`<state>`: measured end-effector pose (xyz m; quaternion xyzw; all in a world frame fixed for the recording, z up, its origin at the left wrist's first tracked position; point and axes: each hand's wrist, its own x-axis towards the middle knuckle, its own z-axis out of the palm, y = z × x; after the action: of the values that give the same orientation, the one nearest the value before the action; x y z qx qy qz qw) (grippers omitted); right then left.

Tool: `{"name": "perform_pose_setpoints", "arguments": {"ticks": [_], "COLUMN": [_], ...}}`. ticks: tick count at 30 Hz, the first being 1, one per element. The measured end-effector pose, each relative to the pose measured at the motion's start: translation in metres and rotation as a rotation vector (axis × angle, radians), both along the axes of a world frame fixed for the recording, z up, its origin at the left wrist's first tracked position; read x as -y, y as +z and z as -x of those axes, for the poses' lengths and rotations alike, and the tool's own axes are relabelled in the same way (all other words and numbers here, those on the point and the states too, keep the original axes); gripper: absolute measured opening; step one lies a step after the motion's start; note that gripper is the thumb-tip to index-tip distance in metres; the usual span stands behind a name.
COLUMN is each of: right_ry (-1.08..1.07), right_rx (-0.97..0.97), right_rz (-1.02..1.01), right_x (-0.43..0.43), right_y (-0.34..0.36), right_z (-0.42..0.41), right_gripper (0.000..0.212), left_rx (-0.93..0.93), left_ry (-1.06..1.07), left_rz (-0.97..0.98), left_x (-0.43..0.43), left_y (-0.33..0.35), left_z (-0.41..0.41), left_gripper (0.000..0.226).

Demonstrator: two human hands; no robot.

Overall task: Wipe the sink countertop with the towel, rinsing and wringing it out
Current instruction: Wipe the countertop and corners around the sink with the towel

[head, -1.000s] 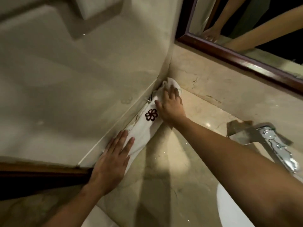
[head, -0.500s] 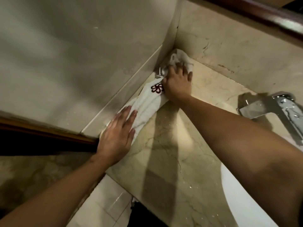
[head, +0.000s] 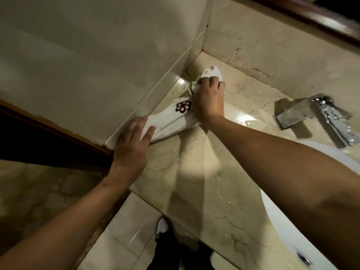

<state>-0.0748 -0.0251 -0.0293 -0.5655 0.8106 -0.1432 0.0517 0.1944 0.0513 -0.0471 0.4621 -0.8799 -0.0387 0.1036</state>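
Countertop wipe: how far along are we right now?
Done: the countertop near its front edge shines wet with droplets, so likely wiped. In hand: both hands press the towel along the left wall, left hand at the near end, right hand by the back corner. Left: the area around the faucet, then rinsing and wringing.

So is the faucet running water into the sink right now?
No, the chrome faucet shows no stream from its spout above the white sink; both hands are on the towel.
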Motion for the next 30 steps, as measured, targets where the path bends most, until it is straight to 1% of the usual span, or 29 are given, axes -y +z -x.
{"name": "perform_pose_setpoints", "arguments": {"ticks": [1,3,5,7,9,13,15,19,23,30], "right_ry": [-0.012,-0.027,-0.008,0.027,0.046,0.094,0.136,0.221,0.268,0.255], "right_rx": [0.042,0.132,0.105,0.057,0.075,0.123,0.134,0.126,0.159,0.003], "right_rz": [-0.025,-0.055,-0.051,-0.035,-0.039,-0.054,-0.049,-0.038,-0.018,-0.079], "right_x": [0.003,0.005,0.004,0.003,0.000,-0.006,-0.013,-0.041,-0.074,-0.134], "right_y": [-0.003,-0.007,-0.012,-0.017,-0.018,-0.015,-0.015,-0.016,-0.014,-0.012], "right_z": [-0.006,-0.011,-0.009,-0.005,-0.001,0.002,0.006,0.018,0.033,0.075], "right_gripper": [0.044,0.052,0.064,0.068,0.067,0.062,0.061,0.057,0.054,0.054], "left_rx": [0.033,0.040,0.003,-0.040,-0.071,-0.094,-0.114,-0.115,-0.112,-0.087], "left_ry": [-0.005,-0.006,0.051,0.141,0.186,0.196,0.259,0.373,0.424,0.446], "left_rz": [-0.010,-0.044,-0.083,-0.083,-0.095,-0.089,-0.098,-0.079,-0.076,-0.132], "left_x": [-0.003,-0.009,-0.018,-0.028,-0.037,-0.060,-0.083,-0.135,-0.178,-0.238], "left_y": [-0.001,-0.006,-0.007,-0.010,-0.012,-0.008,-0.006,-0.008,-0.006,-0.002], "left_z": [0.000,0.001,0.005,0.009,0.013,0.021,0.033,0.066,0.095,0.143], "left_gripper": [0.067,0.065,0.060,0.055,0.053,0.063,0.064,0.057,0.051,0.052]}}
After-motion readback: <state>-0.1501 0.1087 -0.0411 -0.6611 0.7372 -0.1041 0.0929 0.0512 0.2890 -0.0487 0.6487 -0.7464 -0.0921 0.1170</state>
